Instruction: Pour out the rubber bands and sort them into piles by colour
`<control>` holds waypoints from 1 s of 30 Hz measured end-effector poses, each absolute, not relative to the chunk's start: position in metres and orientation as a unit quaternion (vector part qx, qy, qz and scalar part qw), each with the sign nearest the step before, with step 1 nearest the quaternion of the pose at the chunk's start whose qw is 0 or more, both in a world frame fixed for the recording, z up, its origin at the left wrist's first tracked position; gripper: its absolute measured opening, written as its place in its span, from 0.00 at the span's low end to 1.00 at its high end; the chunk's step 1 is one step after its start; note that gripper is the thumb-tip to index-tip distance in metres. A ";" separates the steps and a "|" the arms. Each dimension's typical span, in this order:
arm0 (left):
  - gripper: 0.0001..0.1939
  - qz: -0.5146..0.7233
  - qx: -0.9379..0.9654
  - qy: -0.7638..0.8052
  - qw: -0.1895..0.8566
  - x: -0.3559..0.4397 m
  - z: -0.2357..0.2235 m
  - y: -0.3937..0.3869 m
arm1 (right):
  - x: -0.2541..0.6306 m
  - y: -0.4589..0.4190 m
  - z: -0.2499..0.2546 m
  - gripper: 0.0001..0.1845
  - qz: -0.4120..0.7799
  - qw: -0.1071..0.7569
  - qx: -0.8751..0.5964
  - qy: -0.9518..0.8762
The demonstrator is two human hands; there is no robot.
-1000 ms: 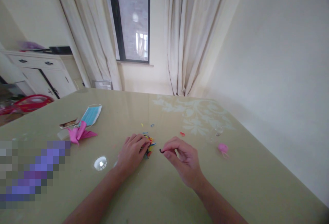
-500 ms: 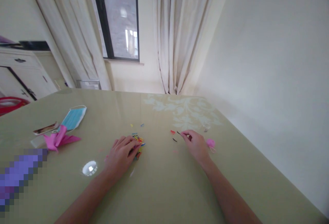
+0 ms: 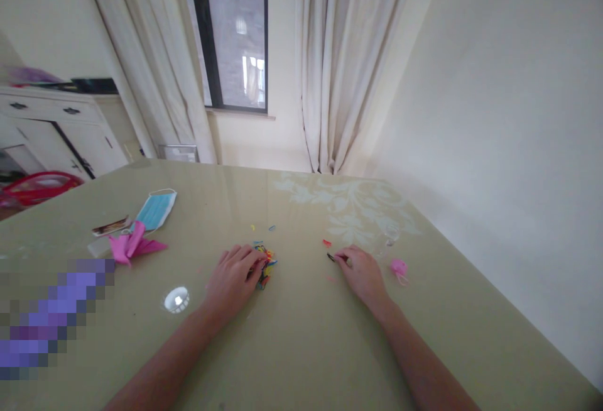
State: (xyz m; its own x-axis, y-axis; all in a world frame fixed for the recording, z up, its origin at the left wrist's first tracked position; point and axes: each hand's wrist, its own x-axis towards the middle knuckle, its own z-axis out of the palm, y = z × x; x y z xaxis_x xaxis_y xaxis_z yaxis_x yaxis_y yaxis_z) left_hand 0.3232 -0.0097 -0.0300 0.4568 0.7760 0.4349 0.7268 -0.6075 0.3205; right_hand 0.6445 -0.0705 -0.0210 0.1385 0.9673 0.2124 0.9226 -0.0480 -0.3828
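Our right hand (image 3: 360, 269), fingertips nearly together, touches or holds a thin black strip (image 3: 330, 257), we can't tell which, right of the bright pile (image 3: 270, 263). Our left hand (image 3: 234, 277), fingers bent, partly hides the pile, grip unclear. Left of it lie pointed pink paper (image 3: 134, 246) and a flat mask (image 3: 156, 211).

Two slim forearms (image 3: 175, 343) (both bare) taper toward the wrists (image 3: 207, 312).

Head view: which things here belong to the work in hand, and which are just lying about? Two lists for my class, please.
Likely in the work:
pile of small coloured pieces, at the left hand
dark bit at the fingertips of the right hand
small red piece nearby

Apparently just lying about:
blue face mask
pink folded shape
small pink item
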 end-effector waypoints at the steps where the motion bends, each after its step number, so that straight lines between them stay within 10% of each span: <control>1: 0.10 0.278 0.854 0.438 0.044 0.324 -0.030 -0.010 | 0.645 -0.070 -0.021 0.13 0.051 0.218 -0.724 -0.653; 30: 0.09 0.288 0.855 0.430 0.041 0.328 -0.026 -0.011 | 0.520 -0.039 -0.019 0.06 0.129 0.236 -0.634 -0.725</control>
